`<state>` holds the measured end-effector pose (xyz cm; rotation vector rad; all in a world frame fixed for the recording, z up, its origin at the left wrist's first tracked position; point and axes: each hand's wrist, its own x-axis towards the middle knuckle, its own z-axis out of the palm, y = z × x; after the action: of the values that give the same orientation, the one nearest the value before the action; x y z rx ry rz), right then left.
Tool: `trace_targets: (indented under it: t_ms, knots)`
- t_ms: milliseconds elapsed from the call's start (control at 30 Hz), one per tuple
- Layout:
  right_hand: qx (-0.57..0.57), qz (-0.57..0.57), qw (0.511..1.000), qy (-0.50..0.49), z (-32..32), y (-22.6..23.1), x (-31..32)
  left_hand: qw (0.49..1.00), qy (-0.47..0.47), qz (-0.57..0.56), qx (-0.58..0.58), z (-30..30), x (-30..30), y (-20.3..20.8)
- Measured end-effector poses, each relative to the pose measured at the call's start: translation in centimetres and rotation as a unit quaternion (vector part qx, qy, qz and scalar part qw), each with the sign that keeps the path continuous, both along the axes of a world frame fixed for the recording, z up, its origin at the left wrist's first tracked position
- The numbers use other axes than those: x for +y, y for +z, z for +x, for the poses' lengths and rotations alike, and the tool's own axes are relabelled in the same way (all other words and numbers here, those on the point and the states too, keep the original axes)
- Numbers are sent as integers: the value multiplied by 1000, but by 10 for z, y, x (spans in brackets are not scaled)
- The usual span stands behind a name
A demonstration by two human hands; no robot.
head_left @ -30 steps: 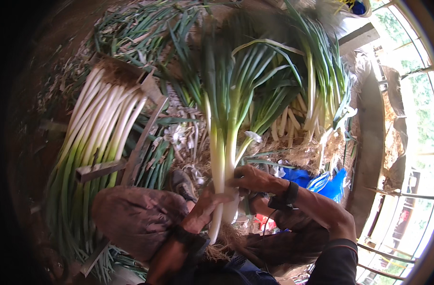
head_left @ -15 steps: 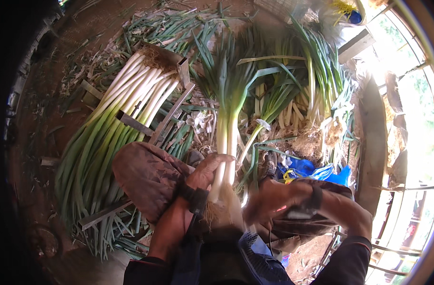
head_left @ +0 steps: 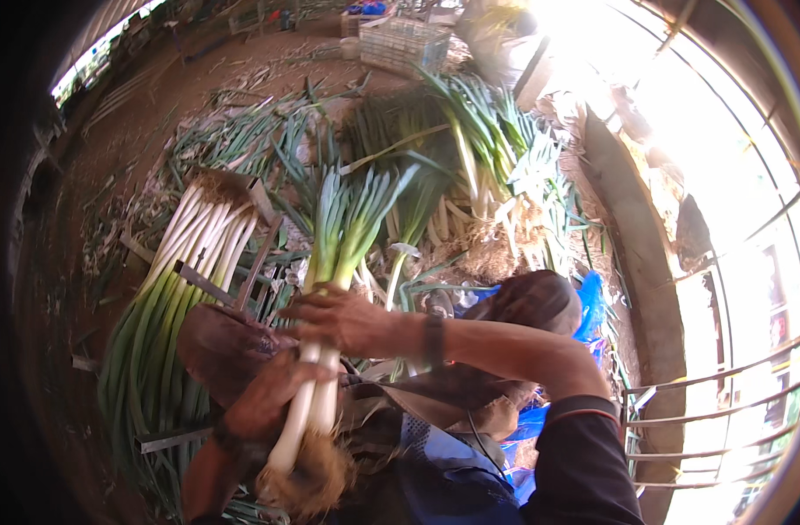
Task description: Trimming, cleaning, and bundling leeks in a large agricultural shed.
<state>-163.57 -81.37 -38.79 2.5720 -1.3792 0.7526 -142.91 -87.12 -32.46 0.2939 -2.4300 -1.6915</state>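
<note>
Two leeks (head_left: 328,385) are held upright over my lap, roots down and green leaves pointing away from me. My left hand (head_left: 273,389) is wrapped round their white stalks, above the shaggy brown roots. Higher up, where white turns to green, my right hand (head_left: 343,319) closes over the same stalks; its arm crosses from the right. To the left, a large bundle of trimmed leeks (head_left: 168,306) lies in a metal frame (head_left: 260,203), root ends away from me. More leeks (head_left: 496,175) with roots still on are heaped ahead to the right.
Cut leaf scraps (head_left: 242,140) litter the brown floor ahead. Blue plastic (head_left: 590,306) lies beside my right knee. A wire crate (head_left: 404,45) stands far ahead. Along the right runs a low ledge (head_left: 632,262) with metal bars (head_left: 715,424) beside it.
My right hand has come from near my right knee onto the leek stalks. The leeks have shifted left and toward me in my left hand. The view has tilted up.
</note>
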Motion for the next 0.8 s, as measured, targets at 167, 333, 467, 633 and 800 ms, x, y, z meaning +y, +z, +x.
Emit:
trace_targets:
  t_ms: [167, 333, 467, 633, 800]
  knots:
    - [-33, 94, 994, 41, 17, 43, -5, 853, 167, 478, -129, 35, -22, 2]
    - [-156, -74, 985, 12, -28, 105, -31, 950, 206, 215, 90, 40, -52, 35]
    - [-322, 10, 945, -49, -24, 190, -19, 950, 169, -14, 263, -27, -47, 50]
    - [-461, 78, 883, -42, -11, 259, 2, 951, 143, -10, 274, -96, -32, 83]
    - [-588, 190, 786, 32, -41, 249, -4, 953, 100, 127, 258, -98, -35, 84]
